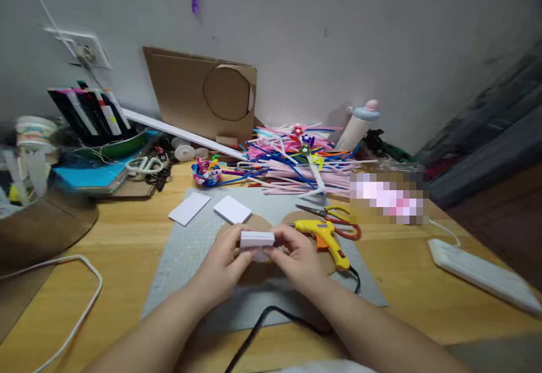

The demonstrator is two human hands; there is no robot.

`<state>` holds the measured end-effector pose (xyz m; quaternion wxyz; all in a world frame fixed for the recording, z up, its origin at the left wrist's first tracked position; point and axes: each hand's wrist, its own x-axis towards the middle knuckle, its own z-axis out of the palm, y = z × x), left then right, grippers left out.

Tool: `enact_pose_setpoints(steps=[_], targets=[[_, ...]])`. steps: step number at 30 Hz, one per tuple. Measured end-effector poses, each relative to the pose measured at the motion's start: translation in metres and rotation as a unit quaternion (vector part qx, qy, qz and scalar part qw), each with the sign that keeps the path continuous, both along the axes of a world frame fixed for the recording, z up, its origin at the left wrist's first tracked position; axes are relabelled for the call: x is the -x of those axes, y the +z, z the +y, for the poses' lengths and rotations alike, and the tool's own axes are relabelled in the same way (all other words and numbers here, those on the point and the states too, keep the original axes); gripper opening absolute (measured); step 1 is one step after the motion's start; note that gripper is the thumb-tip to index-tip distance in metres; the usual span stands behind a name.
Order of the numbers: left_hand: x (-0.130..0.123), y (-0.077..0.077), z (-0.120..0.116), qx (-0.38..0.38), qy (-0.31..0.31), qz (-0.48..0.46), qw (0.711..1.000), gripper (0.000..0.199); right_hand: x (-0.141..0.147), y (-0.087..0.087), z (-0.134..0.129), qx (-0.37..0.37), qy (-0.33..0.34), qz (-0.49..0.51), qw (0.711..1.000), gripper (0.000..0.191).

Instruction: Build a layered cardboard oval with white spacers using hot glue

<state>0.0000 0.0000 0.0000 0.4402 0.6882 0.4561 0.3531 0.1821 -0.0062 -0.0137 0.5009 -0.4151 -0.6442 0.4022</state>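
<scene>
Between my two hands I hold a small stack of white foam boards point(257, 237), its layered edge facing up toward me. My left hand point(226, 260) grips the left end with fingers and thumb; my right hand point(296, 254) pinches the right end. Below them lies brown cardboard with rounded edges point(258, 274), partly hidden by my hands. Two more white rectangular pieces, one to the left point(189, 208) and a thicker-looking one point(232, 209) nearer the stack, rest on the grey cutting mat point(169, 271). A yellow glue gun point(324, 235) lies just right of my right hand.
Scissors with red and yellow handles point(339, 220) lie behind the glue gun. A black cord point(266, 311) crosses the mat's front. Pipe cleaners point(292, 175) are heaped at the back, before a leaning cardboard sheet point(182, 85). A white power strip point(483, 274) sits at right.
</scene>
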Motion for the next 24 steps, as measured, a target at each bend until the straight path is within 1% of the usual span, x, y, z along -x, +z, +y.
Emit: enact_pose_setpoints(steps=[3,8,10,11,15,17,19,21,23,24], targets=[[-0.001,0.003,0.002,-0.018,0.017,0.016,1.0,0.012,-0.001,0.001,-0.001,-0.015,0.001,0.002,1.0,0.008],[0.0,0.01,-0.002,-0.075,0.013,0.037,0.996,0.009,-0.002,0.007,-0.008,-0.031,0.012,0.008,0.999,0.008],[0.0,0.011,-0.003,-0.084,0.008,0.037,0.996,0.009,-0.001,0.007,-0.009,-0.026,0.007,0.018,0.999,0.007],[0.0,0.011,-0.003,-0.075,0.006,0.033,0.997,0.008,-0.001,0.006,-0.009,-0.019,0.003,0.026,0.999,0.006],[-0.002,0.009,0.002,0.001,0.011,0.02,1.0,0.011,0.003,0.001,-0.006,0.014,-0.018,0.082,0.996,0.006],[-0.001,0.008,0.005,0.01,0.011,0.026,1.0,0.011,0.005,-0.001,-0.006,0.029,-0.013,0.102,0.994,0.009],[0.003,0.009,0.008,0.019,-0.013,0.025,0.999,0.011,0.005,-0.001,-0.006,0.045,-0.002,0.114,0.992,0.014],[0.011,0.012,0.011,0.041,-0.028,0.003,0.999,0.023,0.002,0.001,-0.005,0.057,-0.014,0.133,0.989,0.015],[0.023,0.016,0.013,0.062,-0.002,0.001,0.998,0.043,-0.002,0.002,-0.003,0.074,-0.045,0.163,0.983,0.014],[0.029,0.018,0.013,0.064,0.016,0.031,0.997,0.05,-0.003,0.002,-0.002,0.09,-0.057,0.179,0.978,0.014]])
